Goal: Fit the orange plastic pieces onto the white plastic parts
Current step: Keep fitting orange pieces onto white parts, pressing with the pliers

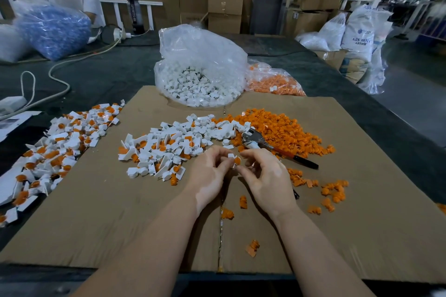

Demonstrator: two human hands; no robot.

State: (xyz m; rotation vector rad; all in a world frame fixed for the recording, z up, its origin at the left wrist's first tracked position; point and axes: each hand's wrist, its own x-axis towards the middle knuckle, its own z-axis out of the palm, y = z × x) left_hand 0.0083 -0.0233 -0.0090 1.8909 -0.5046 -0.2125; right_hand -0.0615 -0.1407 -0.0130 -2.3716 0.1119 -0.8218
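My left hand and my right hand meet above the middle of the cardboard sheet. Between their fingertips they pinch a small white plastic part with an orange piece seated against it. A heap of loose orange pieces lies behind my right hand. White parts, some with orange pieces in them, form a heap behind my left hand. More fitted white-and-orange parts are piled at the left edge.
A clear bag of white parts and a bag of orange pieces stand at the back. Pliers with a dark handle lie by the orange heap. Stray orange pieces dot the cardboard. A person sits far left with a blue bag.
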